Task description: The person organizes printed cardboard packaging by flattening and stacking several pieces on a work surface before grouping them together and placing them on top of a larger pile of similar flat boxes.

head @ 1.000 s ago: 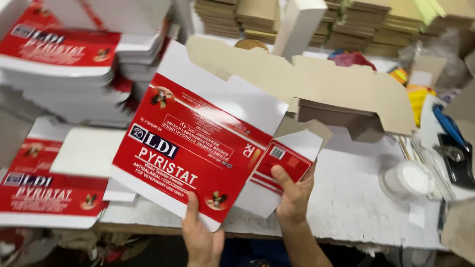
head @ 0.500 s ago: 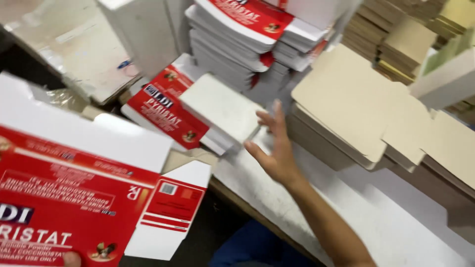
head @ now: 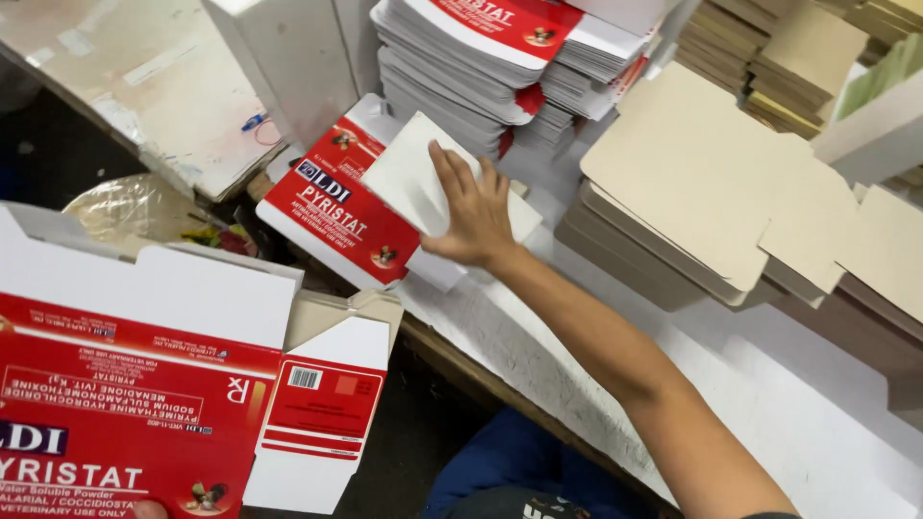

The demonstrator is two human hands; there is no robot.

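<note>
Since half a second ago the right hand (head: 473,213) has slid forward from the desk edge and now lies palm down on the white flat carton blank (head: 423,183), its fingers (head: 452,173) spread apart and pressed flat on the sheet rather than clamped around it. That white blank rests tilted on a red-and-white printed carton blank (head: 332,216) lying near the left end of the desk (head: 769,404), and both sit just in front of the tall stack of printed blanks (head: 471,67). The large printed carton (head: 144,384) in the lower left has stayed at the bottom of the view, off the desk and over the dark gap beside it; only a fingertip of the left hand (head: 149,509) shows at its lower edge, so whether those fingers are pinched on it cannot be told. Open room lies along the white desk surface to the right of the forearm, up to the front edge that runs diagonally down to the right. Further back that room is closed in by a pile of plain brown board sheets (head: 692,183), and behind it stand several smaller stacks of brown cardboard (head: 788,58). By count: one white blank under the hand, one printed blank beneath it, one big printed carton held low, one tall printed stack with a second lower stack beside it, and one white box (head: 288,67) standing upright at the back left.
</note>
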